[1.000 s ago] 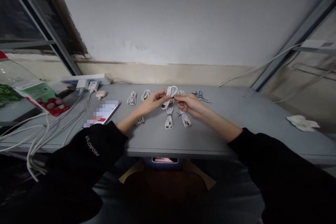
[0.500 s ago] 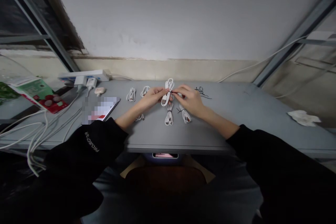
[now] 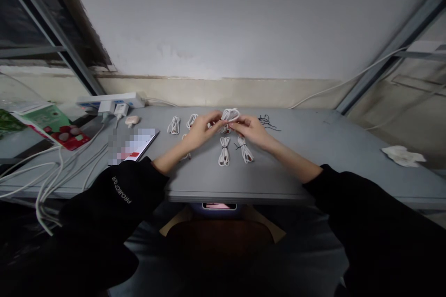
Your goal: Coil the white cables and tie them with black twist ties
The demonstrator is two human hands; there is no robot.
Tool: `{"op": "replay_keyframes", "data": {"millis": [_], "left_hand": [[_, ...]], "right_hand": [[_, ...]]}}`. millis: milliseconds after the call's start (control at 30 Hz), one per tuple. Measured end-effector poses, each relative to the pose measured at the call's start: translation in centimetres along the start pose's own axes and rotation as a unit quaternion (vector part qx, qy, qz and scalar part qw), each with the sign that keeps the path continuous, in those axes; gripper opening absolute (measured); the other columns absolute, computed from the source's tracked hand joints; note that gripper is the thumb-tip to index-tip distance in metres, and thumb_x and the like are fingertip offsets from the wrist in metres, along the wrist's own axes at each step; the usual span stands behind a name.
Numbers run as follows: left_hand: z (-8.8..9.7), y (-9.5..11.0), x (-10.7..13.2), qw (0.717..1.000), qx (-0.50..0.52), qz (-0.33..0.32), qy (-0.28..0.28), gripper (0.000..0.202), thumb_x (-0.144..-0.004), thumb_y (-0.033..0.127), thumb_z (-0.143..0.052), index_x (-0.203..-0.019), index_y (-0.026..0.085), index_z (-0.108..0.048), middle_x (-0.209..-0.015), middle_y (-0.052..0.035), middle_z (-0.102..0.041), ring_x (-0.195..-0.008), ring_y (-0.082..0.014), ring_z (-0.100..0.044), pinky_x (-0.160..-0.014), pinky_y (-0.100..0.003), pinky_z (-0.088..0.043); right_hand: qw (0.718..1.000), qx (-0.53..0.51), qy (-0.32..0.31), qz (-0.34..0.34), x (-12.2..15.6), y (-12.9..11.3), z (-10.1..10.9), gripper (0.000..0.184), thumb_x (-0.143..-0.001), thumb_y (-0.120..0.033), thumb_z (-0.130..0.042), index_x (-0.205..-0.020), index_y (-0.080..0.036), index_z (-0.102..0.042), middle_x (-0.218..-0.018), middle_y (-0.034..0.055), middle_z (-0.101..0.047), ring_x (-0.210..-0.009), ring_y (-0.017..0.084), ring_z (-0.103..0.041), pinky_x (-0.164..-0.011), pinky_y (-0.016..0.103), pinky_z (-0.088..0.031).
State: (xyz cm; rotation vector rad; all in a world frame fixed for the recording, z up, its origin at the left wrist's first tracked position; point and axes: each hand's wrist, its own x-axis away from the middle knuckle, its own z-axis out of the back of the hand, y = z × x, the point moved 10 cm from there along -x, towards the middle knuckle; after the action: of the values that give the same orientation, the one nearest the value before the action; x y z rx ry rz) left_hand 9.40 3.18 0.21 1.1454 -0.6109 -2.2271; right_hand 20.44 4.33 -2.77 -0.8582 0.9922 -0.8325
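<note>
Above the grey table (image 3: 278, 167), a white coiled cable (image 3: 230, 114) is held up between both hands, its loops slightly blurred. My left hand (image 3: 205, 129) is closed on its left side with thumb and fingers. From the right, my right hand (image 3: 251, 131) pinches the same bundle. Just below the hands lie a white cable bundle (image 3: 224, 152) bound with a black tie and another tied bundle (image 3: 245, 150). More white bundles (image 3: 173, 125) lie to the left, some partly hidden by my left hand and forearm. Loose black ties (image 3: 267, 123) sit right of my right hand.
A phone with a blurred screen (image 3: 139, 144), an earbud case (image 3: 132, 121) and a power strip (image 3: 128, 99) with chargers occupy the left side. Near the table's left edge are a green and red package (image 3: 59, 125) and trailing white cables (image 3: 45, 181). A crumpled tissue (image 3: 403, 156) lies far right.
The held cable has turned from upright to roughly sideways. My right hand has shifted from pinching at the black tie to holding the bundle's right side.
</note>
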Motion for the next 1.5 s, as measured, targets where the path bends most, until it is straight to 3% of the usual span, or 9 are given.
{"op": "replay_keyframes", "data": {"millis": [100,200,300,433,567,833,1067,1267,1500], "left_hand": [[0.2,1.6,0.3,0.991,-0.104,-0.081,0.004,0.013,-0.092,0.031,-0.056,-0.092,0.019,-0.062,-0.09,-0.0047,-0.067,-0.082,-0.0163,-0.059,-0.078,-0.03,-0.044],[0.2,2.0,0.5,0.988,-0.121,-0.097,0.012,0.014,-0.091,0.032,-0.056,-0.09,0.02,-0.061,-0.087,-0.0045,-0.067,-0.079,-0.0164,-0.059,-0.075,-0.03,-0.044],[0.2,0.8,0.5,0.997,-0.059,-0.029,0.028,0.019,-0.092,0.034,-0.055,-0.082,0.018,-0.058,-0.07,0.0001,-0.059,-0.062,-0.0117,-0.052,-0.061,-0.025,-0.039],[-0.2,-1.3,0.5,0.992,0.081,0.082,0.043,0.023,-0.089,0.035,-0.059,-0.076,0.017,-0.055,-0.057,0.0043,-0.05,-0.052,-0.008,-0.044,-0.051,-0.022,-0.033],[-0.5,-2.4,0.4,0.977,0.154,0.14,0.043,0.025,-0.088,0.036,-0.061,-0.073,0.017,-0.056,-0.051,0.0052,-0.049,-0.045,-0.0066,-0.038,-0.045,-0.022,-0.025],[-2.8,-3.5,0.6,0.934,0.28,0.218,-0.032,0.027,-0.091,0.033,-0.058,-0.072,0.015,-0.06,-0.061,-0.0012,-0.064,-0.053,-0.0094,-0.055,-0.057,-0.022,-0.042],[-2.2,-5.0,0.6,0.887,0.384,0.258,0.003,0.031,-0.092,0.033,-0.057,-0.068,0.013,-0.061,-0.063,-0.0036,-0.063,-0.054,-0.0096,-0.057,-0.061,-0.026,-0.046],[-2.8,-5.1,1.1,0.882,0.375,0.285,-0.035,0.024,-0.092,0.033,-0.057,-0.078,0.014,-0.062,-0.063,-0.0019,-0.063,-0.05,-0.0094,-0.056,-0.057,-0.025,-0.046],[-4.1,-4.2,1.4,0.877,0.39,0.27,-0.076,0.023,-0.094,0.031,-0.054,-0.08,0.015,-0.061,-0.065,-0.003,-0.064,-0.058,-0.011,-0.059,-0.062,-0.025,-0.047]], "right_hand": [[0.988,-0.098,-0.085,-0.089,0.1,1.2,-1.0,0.012,-0.084,-0.027,-0.06,-0.079,-0.017,-0.063,-0.067,0.0,-0.058,-0.046,0.008,-0.039,-0.044,0.025,-0.028],[0.985,-0.096,-0.117,-0.085,0.2,0.8,-1.3,0.017,-0.086,-0.032,-0.059,-0.08,-0.017,-0.064,-0.067,0.0006,-0.057,-0.048,0.008,-0.04,-0.043,0.025,-0.029],[0.998,0.05,-0.024,0.016,0.2,-0.7,0.0,0.019,-0.087,-0.035,-0.059,-0.08,-0.019,-0.065,-0.069,0.0005,-0.058,-0.053,0.01,-0.042,-0.048,0.025,-0.032],[0.949,0.242,0.095,0.176,1.5,-3.6,0.7,0.012,-0.087,-0.03,-0.06,-0.085,-0.02,-0.066,-0.079,0.0012,-0.062,-0.059,0.011,-0.045,-0.06,0.028,-0.038],[0.918,0.303,0.104,0.235,2.3,-4.2,0.2,0.011,-0.09,-0.029,-0.059,-0.093,-0.021,-0.067,-0.086,0.0022,-0.065,-0.062,0.012,-0.049,-0.063,0.028,-0.04],[0.877,0.416,0.045,0.234,2.4,-4.8,-1.3,0.017,-0.095,-0.026,-0.046,-0.096,-0.019,-0.061,-0.094,0.0072,-0.065,-0.075,0.017,-0.056,-0.063,0.029,-0.038],[0.898,0.376,-0.023,0.228,2.4,-3.9,-2.5,0.004,-0.09,-0.023,-0.051,-0.088,-0.02,-0.054,-0.09,0.0041,-0.06,-0.077,0.016,-0.053,-0.064,0.028,-0.038],[0.931,0.282,0.097,0.211,2.3,-4.0,-0.3,0.022,-0.091,-0.034,-0.057,-0.11,-0.021,-0.057,-0.094,0.0038,-0.063,-0.065,0.013,-0.051,-0.065,0.03,-0.042],[0.935,0.248,0.106,0.231,2.5,-4.2,-0.3,0.016,-0.093,-0.03,-0.055,-0.088,-0.023,-0.068,-0.092,0.0046,-0.069,-0.079,0.018,-0.06,-0.067,0.033,-0.045]]}}
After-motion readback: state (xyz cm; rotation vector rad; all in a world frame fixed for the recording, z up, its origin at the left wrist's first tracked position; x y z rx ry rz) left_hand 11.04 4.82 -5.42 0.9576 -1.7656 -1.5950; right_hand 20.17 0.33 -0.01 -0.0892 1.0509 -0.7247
